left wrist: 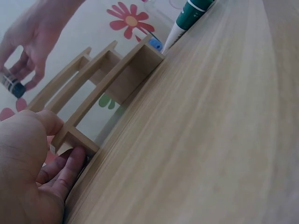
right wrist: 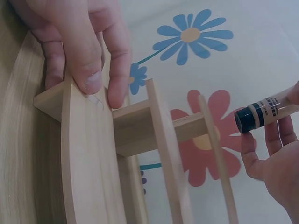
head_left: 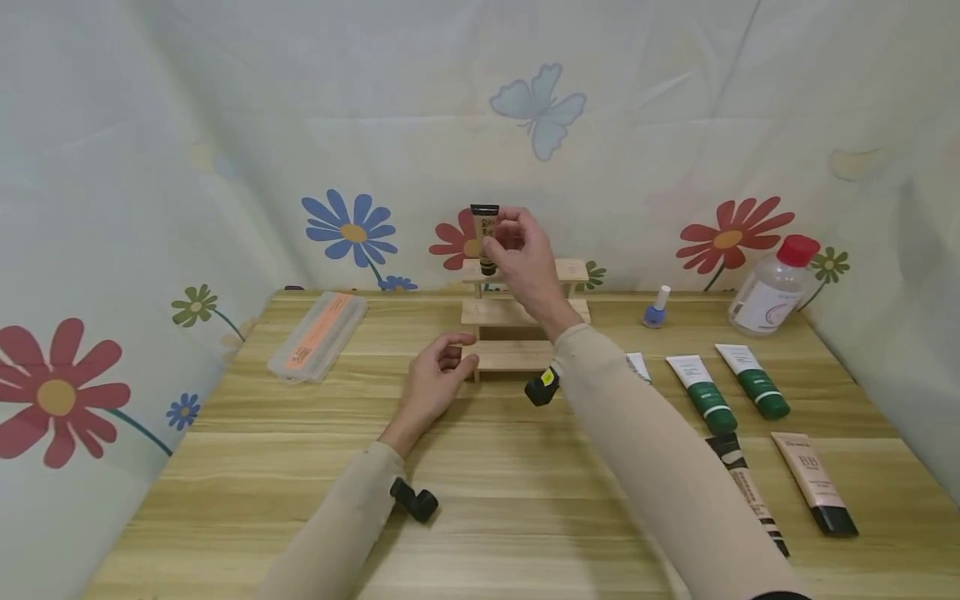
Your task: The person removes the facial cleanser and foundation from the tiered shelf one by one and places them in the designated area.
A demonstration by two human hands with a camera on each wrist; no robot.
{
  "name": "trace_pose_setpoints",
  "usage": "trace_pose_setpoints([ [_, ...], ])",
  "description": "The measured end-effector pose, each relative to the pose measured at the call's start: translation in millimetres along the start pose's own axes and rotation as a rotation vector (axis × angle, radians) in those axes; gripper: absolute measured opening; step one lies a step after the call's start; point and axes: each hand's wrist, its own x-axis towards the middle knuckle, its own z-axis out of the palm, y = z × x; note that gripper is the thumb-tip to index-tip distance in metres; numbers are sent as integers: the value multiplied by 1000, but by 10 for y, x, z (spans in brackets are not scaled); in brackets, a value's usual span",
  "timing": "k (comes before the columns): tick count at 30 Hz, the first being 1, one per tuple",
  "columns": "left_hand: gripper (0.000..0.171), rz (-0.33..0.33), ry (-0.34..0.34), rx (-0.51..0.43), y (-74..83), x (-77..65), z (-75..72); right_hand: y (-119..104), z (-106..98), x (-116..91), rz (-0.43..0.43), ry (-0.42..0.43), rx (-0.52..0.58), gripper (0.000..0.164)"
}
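My right hand [head_left: 525, 254] pinches a small beige cosmetic tube [head_left: 485, 227] with dark lettering. The tube stands upright, black cap down, just over the left end of the top step of a three-step wooden display stand [head_left: 513, 357]. In the right wrist view the tube's dark cap [right wrist: 246, 119] points toward the stand, a short way off the top step. My left hand [head_left: 435, 375] grips the left end of the lowest step. Its thumb [right wrist: 91, 81] lies on the board, with the other fingers around the end.
Left of the stand lies a clear plastic case [head_left: 318, 337] with an orange label. To the right are a blue nail polish bottle [head_left: 655, 310], a red-capped clear bottle [head_left: 772, 287], green-and-white tubes [head_left: 705, 396], a black-and-beige tube [head_left: 750, 492] and a BB cream tube [head_left: 813, 483].
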Motion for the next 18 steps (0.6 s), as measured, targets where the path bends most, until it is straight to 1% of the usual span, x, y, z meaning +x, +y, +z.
trace_pose_setpoints([
  [5,29,6,2,-6,-23,7,3,-97,-153,-72,-38,17,16,26],
  [9,29,4,-3,-13,-36,9,1,-171,-306,-168,-78,44,16,27],
  [14,28,-3,-1,-11,-38,4,0,-216,-540,-294,-130,98,21,27],
  [18,27,-3,2,-3,-40,4,1,-254,-744,-418,-138,119,13,26],
])
